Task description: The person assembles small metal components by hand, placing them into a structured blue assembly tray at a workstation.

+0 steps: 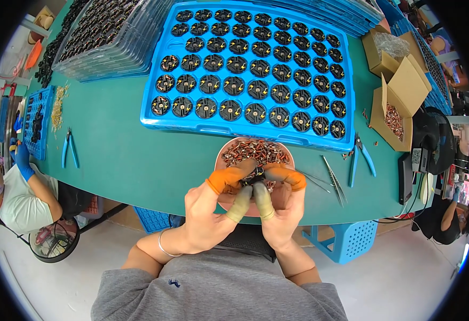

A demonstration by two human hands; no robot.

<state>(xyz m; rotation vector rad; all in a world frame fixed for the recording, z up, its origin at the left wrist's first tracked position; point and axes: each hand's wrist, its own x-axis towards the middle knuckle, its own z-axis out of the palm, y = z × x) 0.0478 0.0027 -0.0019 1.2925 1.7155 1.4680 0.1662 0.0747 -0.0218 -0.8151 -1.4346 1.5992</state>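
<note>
My left hand [209,213] and my right hand [281,218] come together over a pink bowl [219,202], with orange and yellow-green finger covers on thumbs and index fingers. Between the fingertips both hands grip a small round black part [254,176], mostly hidden by the fingers. Small copper-and-silver cylindrical pieces [256,151] fill the bowl beneath. Just beyond it lies a blue tray [218,128] holding rows of round black parts [255,112] with yellow bits and copper-coloured centres. Whether a small piece is also pinched in the fingers cannot be made out.
Tweezers [333,179] and blue-handled pliers [360,158] lie to the right; more pliers [69,148] lie left. An open cardboard box [400,101] of small pieces stands at right. Stacked clear trays [106,48] rise at far left. A co-worker [28,195] sits at left.
</note>
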